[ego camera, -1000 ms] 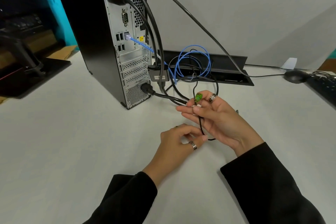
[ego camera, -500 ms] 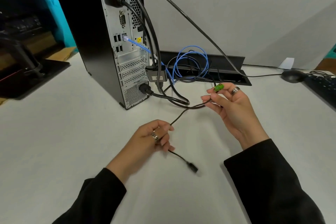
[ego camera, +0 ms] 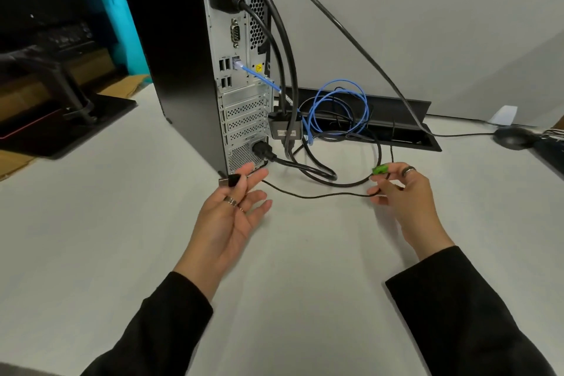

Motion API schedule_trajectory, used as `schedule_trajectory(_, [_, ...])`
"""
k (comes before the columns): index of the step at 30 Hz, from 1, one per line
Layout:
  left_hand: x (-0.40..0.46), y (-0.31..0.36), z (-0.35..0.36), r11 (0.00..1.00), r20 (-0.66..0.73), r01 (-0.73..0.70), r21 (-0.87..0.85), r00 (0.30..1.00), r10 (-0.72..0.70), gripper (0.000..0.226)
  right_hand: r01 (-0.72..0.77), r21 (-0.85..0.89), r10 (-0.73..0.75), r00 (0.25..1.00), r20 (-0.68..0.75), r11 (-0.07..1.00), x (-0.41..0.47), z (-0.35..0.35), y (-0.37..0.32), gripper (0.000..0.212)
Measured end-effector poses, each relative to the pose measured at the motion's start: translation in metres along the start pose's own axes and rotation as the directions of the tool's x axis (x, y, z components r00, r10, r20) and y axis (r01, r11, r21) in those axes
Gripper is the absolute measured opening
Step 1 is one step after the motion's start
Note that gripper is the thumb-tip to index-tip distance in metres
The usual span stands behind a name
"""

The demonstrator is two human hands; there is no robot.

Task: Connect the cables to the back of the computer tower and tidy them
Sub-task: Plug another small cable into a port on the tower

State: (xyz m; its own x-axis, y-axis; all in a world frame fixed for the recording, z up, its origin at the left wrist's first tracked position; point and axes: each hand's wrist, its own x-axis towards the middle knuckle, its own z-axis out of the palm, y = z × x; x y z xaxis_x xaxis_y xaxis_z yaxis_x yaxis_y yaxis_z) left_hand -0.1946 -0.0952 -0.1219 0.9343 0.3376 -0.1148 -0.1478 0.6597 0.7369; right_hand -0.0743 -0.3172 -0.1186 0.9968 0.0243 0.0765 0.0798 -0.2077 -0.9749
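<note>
A black computer tower (ego camera: 171, 49) stands upright with its silver back panel (ego camera: 241, 119) facing me. Thick black cables (ego camera: 283, 49) and a blue network cable (ego camera: 259, 76) are plugged into it, and the blue cable coils (ego camera: 338, 107) behind. My left hand (ego camera: 232, 210) holds the black USB plug (ego camera: 229, 181) of a thin black cable (ego camera: 317, 194) just in front of the tower's base. The cable runs right to my right hand (ego camera: 406, 195), which pinches it at a green tie (ego camera: 380, 169).
A black cable tray (ego camera: 406, 125) lies open at the back against a grey partition (ego camera: 427, 40). A security cable (ego camera: 366, 52) with a lock runs from the tower's top to the right. A mouse (ego camera: 512, 136) and keyboard edge sit far right; a monitor stand (ego camera: 67, 107) is at the left.
My hands have moved apart and the thin cable is stretched out between them. My left hand slid along to the USB plug and lifted it toward the tower's base; the right hand moved right.
</note>
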Motion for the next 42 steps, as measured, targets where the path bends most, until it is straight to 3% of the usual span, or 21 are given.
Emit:
schedule_trajectory(3, [-0.001,-0.001,0.002,0.970,0.012,-0.159,0.183,0.987,0.160,0.023,0.060,-0.206,-0.050,0.997,0.054,0.977,-0.003,0.009,0.006,0.022])
schedule_trajectory(5, [-0.004,-0.005,0.000,0.875,0.046,-0.294,0.384,0.953,0.300,0.024,0.123,-0.312,-0.100,0.991,0.089,0.942,-0.007,0.015,0.008,0.019])
schedule_trajectory(8, [-0.009,-0.014,-0.003,0.604,0.231,-0.453,0.656,0.882,0.411,0.023,0.198,-0.410,-0.160,0.979,0.125,0.890,-0.011,0.019,0.010,0.019])
schedule_trajectory(11, [-0.009,-0.018,-0.011,0.279,0.416,-0.520,0.807,0.837,0.356,0.025,0.218,-0.461,-0.171,0.975,0.141,0.860,-0.011,0.019,0.011,0.017])
schedule_trajectory(14, [-0.007,-0.019,-0.014,0.152,0.471,-0.539,0.828,0.817,0.333,0.030,0.226,-0.511,-0.173,0.973,0.151,0.829,-0.011,0.020,0.012,0.014])
schedule_trajectory(19, [-0.007,-0.020,-0.014,0.123,0.501,-0.552,0.825,0.814,0.293,0.026,0.224,-0.546,-0.166,0.974,0.154,0.807,-0.010,0.020,0.012,0.013])
schedule_trajectory(27, [-0.009,-0.019,-0.014,0.159,0.479,-0.528,0.834,0.837,0.266,0.024,0.209,-0.586,-0.147,0.977,0.151,0.783,-0.012,0.020,0.010,0.015])
schedule_trajectory(33, [-0.010,-0.017,-0.011,0.202,0.454,-0.510,0.836,0.850,0.269,0.023,0.233,-0.576,-0.239,0.969,0.068,0.783,-0.022,0.023,0.002,0.008])
schedule_trajectory(37, [-0.012,-0.017,-0.009,0.242,0.447,-0.522,0.818,0.842,0.302,0.026,0.295,-0.792,-0.464,0.886,0.017,0.534,-0.034,0.028,-0.005,0.027])
schedule_trajectory(42, [-0.020,-0.011,-0.010,0.282,0.396,-0.520,0.806,0.829,0.394,0.025,0.525,-0.674,-0.618,0.776,0.128,0.520,-0.061,0.047,-0.017,0.018])
